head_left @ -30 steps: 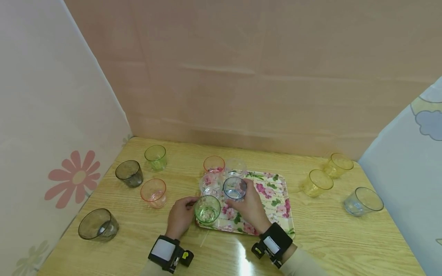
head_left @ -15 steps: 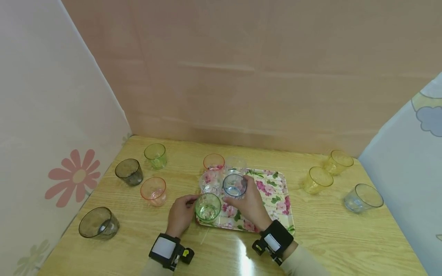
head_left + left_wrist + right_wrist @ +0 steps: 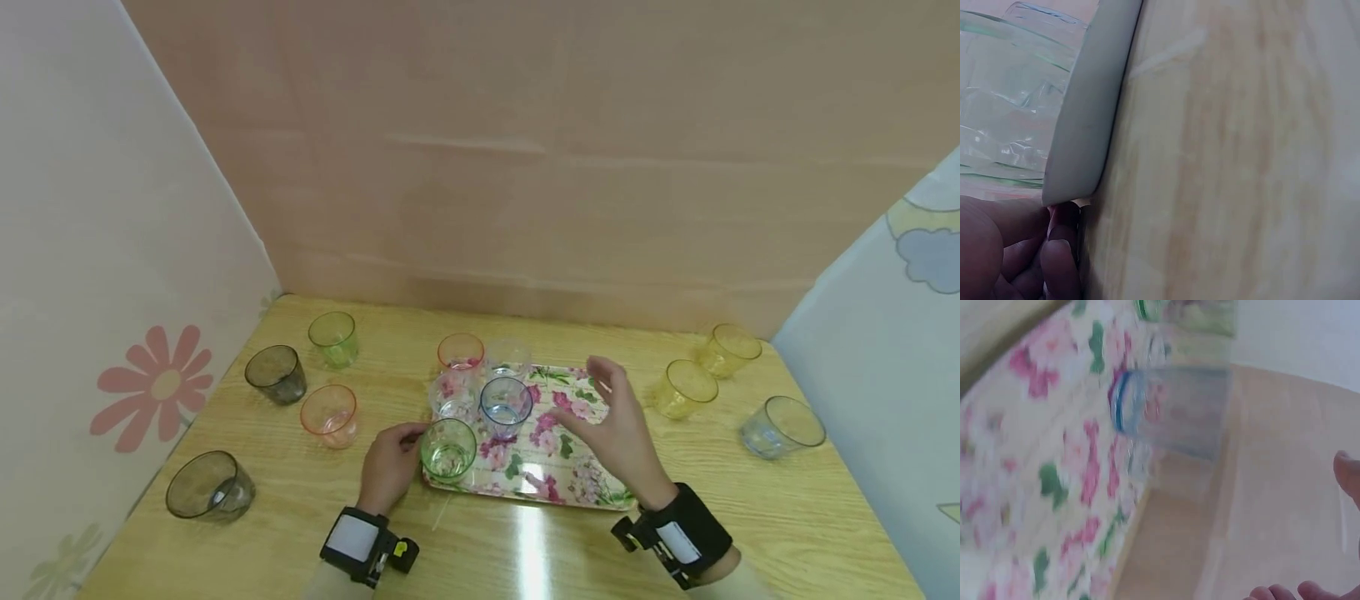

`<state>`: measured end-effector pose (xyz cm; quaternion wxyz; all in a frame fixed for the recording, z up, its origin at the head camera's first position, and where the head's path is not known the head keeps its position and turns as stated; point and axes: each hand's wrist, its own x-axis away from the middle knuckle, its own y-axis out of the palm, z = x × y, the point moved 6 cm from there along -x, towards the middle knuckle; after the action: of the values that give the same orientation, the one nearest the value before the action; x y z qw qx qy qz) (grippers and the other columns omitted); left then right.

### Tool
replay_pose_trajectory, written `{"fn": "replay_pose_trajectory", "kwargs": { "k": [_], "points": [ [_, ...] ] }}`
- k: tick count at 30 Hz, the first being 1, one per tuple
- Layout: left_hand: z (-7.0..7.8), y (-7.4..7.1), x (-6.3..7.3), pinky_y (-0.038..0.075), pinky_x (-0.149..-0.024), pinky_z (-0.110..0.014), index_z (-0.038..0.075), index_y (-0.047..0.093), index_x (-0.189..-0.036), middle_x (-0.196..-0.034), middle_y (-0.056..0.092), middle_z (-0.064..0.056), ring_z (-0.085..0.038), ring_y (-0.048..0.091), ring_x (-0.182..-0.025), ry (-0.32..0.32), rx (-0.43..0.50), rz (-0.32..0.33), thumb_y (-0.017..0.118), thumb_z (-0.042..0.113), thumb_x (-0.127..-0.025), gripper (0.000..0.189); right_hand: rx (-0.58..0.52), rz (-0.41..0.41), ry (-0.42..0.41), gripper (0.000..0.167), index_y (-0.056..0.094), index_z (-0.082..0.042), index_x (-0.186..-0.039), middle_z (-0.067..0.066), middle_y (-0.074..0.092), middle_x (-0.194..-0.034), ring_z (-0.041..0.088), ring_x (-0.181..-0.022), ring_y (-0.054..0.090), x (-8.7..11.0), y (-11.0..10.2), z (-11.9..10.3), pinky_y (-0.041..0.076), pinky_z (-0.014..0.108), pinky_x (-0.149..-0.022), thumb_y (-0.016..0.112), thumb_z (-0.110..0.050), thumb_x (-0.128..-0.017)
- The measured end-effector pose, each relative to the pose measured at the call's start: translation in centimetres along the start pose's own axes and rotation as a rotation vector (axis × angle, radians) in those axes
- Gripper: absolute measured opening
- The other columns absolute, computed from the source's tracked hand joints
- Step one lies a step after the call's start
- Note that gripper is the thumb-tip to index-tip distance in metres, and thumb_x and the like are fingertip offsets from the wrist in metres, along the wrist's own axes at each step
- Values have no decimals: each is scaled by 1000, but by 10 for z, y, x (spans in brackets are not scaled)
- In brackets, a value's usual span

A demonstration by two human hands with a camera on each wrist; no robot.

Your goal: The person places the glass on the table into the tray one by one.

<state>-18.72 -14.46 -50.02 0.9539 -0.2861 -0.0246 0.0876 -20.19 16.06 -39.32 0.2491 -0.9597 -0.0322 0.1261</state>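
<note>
My left hand (image 3: pixel 386 471) pinches the rim of the flowered tray (image 3: pixel 555 471) at its left front corner; the left wrist view shows thumb and fingers at the tray's pale side wall (image 3: pixel 1088 125). Right beside those fingers stands a green glass (image 3: pixel 448 450) on the tray. A blue glass (image 3: pixel 506 406) stands upright behind and right of it. Farther back are two clear glasses, one left (image 3: pixel 453 396) and one right (image 3: pixel 508 360), and a red-rimmed glass (image 3: pixel 461 354). My right hand (image 3: pixel 626 433) hovers over the tray's right part, fingers spread and holding nothing.
On the left of the table are two dark grey glasses (image 3: pixel 276 375), a green glass (image 3: pixel 333 340) and a pink-red one (image 3: pixel 330 415). Two yellow glasses (image 3: pixel 687 389) and a pale blue glass (image 3: pixel 782 427) stand on the right. A wall (image 3: pixel 480 208) closes off the back.
My right hand has let go of the blue glass and moved right, its fingers spreading apart. The blue glass stays on the tray. My left hand keeps its place.
</note>
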Motion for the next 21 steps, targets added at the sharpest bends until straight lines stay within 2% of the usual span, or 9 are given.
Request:
{"fn": "replay_pose_trajectory", "kwargs": {
  "k": [2, 4, 7, 9, 13, 16, 18, 21],
  "points": [
    [1, 0, -1, 56, -75, -40, 8, 79, -106, -95, 76, -6, -19, 71, -84, 7, 2, 1, 70, 12, -95, 15, 6, 48, -35, 86, 27, 8, -151, 29, 37, -150, 45, -140, 36, 2, -22, -1, 31, 52, -117, 81, -11, -88],
    [1, -1, -1, 56, -74, -40, 7, 80, -106, -94, 75, -6, -19, 71, -83, 7, 2, 6, 70, 12, -95, 15, 19, 98, -48, 83, 27, 8, -151, 27, 37, -149, 44, -140, 36, 3, -43, 1, 32, 37, -118, 79, -7, -89],
    [2, -1, -2, 56, -74, -40, 7, 79, -105, -93, 75, -6, -19, 71, -83, 9, -1, 14, 71, 12, -95, 15, 57, 184, -36, 80, 27, 8, -150, 25, 38, -147, 41, -136, 38, 4, -74, 8, 32, 16, -112, 78, -5, -90],
    [1, -1, -2, 56, -74, -40, 7, 79, -105, -93, 75, -6, -19, 71, -83, 3, -2, 14, 70, 12, -95, 15, 82, 238, -4, 79, 27, 7, -151, 23, 37, -146, 37, -134, 39, 5, -92, 17, 31, 6, -106, 77, -6, -91],
    [1, -1, -2, 56, -73, -39, 7, 79, -106, -94, 75, -6, -18, 71, -83, -2, 0, 8, 70, 12, -96, 15, 127, 339, 93, 77, 28, 3, -152, 19, 36, -147, 30, -135, 38, 7, -128, 44, 29, 5, -106, 75, -11, -93],
    [1, -1, -1, 56, -72, -37, 7, 79, -106, -95, 76, -5, -17, 70, -82, 0, 0, 7, 70, 12, -96, 15, 153, 392, 183, 78, 25, 1, -154, 20, 32, -150, 30, -141, 35, 12, -151, 68, 25, 8, -111, 73, -17, -95],
    [1, 0, -1, 56, -72, -36, 7, 79, -106, -95, 76, -6, -17, 70, -82, 1, -3, 8, 70, 11, -95, 15, 166, 422, 239, 80, 22, 1, -155, 22, 30, -152, 33, -143, 32, 15, -166, 83, 21, 16, -117, 71, -22, -96],
    [1, 0, -1, 56, -72, -36, 6, 79, -106, -96, 76, -6, -17, 71, -82, 4, -5, 9, 70, 11, -95, 15, 186, 463, 316, 84, 19, 1, -157, 25, 27, -156, 39, -147, 27, 21, -186, 105, 19, 36, -123, 70, -27, -97]
  ]
}}
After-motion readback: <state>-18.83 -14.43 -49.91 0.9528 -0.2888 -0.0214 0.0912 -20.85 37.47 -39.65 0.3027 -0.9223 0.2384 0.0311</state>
